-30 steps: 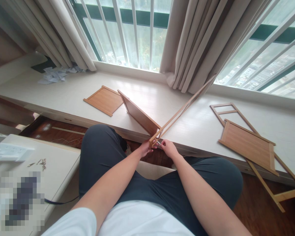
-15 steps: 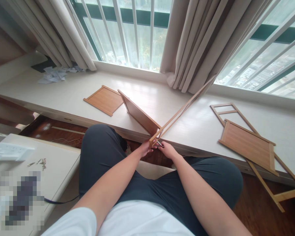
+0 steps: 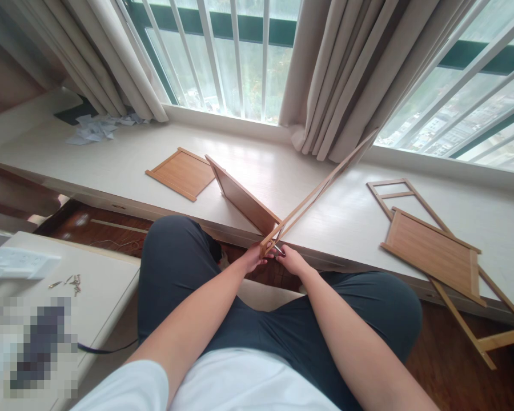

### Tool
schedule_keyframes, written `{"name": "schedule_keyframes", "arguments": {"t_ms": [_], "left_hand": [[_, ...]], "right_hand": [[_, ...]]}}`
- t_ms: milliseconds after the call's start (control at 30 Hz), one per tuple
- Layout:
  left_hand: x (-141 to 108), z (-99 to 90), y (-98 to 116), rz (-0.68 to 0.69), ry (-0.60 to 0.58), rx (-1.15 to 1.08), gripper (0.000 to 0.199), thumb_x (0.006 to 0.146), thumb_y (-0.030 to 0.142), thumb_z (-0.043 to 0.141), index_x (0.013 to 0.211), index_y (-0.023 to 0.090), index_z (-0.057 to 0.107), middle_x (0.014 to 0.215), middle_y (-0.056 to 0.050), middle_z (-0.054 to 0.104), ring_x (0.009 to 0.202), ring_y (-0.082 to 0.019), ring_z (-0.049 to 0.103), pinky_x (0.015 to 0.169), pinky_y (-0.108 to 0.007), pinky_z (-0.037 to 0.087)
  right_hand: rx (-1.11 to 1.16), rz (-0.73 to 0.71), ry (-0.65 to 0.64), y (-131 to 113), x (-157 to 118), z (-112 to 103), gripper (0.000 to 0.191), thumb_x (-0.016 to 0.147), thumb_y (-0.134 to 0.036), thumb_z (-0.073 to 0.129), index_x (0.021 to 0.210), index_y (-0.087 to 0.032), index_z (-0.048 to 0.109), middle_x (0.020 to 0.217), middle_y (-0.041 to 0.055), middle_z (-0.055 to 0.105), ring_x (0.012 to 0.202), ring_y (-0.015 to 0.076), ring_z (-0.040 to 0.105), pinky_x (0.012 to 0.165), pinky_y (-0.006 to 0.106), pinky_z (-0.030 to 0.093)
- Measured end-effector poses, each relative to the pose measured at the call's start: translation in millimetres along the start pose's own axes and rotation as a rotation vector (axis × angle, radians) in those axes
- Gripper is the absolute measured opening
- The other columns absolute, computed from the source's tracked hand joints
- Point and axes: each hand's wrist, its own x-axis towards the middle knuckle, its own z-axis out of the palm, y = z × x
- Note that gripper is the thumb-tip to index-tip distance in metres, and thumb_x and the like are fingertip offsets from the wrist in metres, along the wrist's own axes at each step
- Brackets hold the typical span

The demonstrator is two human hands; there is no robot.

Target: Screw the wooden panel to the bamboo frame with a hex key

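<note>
My left hand [image 3: 253, 258] is closed around the lower end of a long wooden frame [image 3: 312, 197], which slants up to the right toward the curtain. Close beside it, my right hand [image 3: 292, 261] grips a thin, shiny metal tool [image 3: 278, 249] that points at the frame's end. Its exact kind is too small to make out. A wooden panel [image 3: 244, 197] stands tilted on edge, meeting the frame near my hands. Where the two pieces join is partly hidden by my fingers and the frame.
On the white window ledge [image 3: 111, 165] lies another wooden panel [image 3: 182, 174]. To the right, a panel [image 3: 434, 251] rests across a wooden frame [image 3: 503, 338] overhanging the edge. Several screws [image 3: 75, 281] and a power strip [image 3: 21, 262] are on the left table. Paper scraps [image 3: 92, 130] lie far left.
</note>
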Motion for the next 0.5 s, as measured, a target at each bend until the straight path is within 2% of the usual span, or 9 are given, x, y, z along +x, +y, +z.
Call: {"name": "schedule_keyframes", "arguments": {"t_ms": [300, 500], "left_hand": [[-2.7, 1.8, 1.9, -0.003, 0.009, -0.005, 0.028, 0.091, 0.044, 0.069, 0.11, 0.023, 0.071, 0.109, -0.007, 0.077, 0.081, -0.016, 0.066, 0.064, -0.023, 0.039], [-4.1, 1.3, 1.6, 0.002, 0.011, -0.002, 0.031, 0.091, 0.044, 0.07, 0.113, 0.023, 0.071, 0.112, -0.008, 0.077, 0.086, -0.017, 0.067, 0.066, -0.023, 0.041]], "right_hand": [[0.003, 0.008, -0.007, -1.3, -1.0, -1.0, 0.01, 0.092, -0.025, 0.068, 0.094, -0.021, 0.058, 0.095, 0.0063, 0.071, 0.086, 0.0216, 0.064, 0.069, 0.027, 0.039], [-0.007, -0.005, 0.0, -2.3, -1.5, -2.4, 0.008, 0.092, -0.024, 0.066, 0.094, -0.022, 0.059, 0.095, 0.0063, 0.072, 0.087, 0.0218, 0.064, 0.07, 0.028, 0.039]]}}
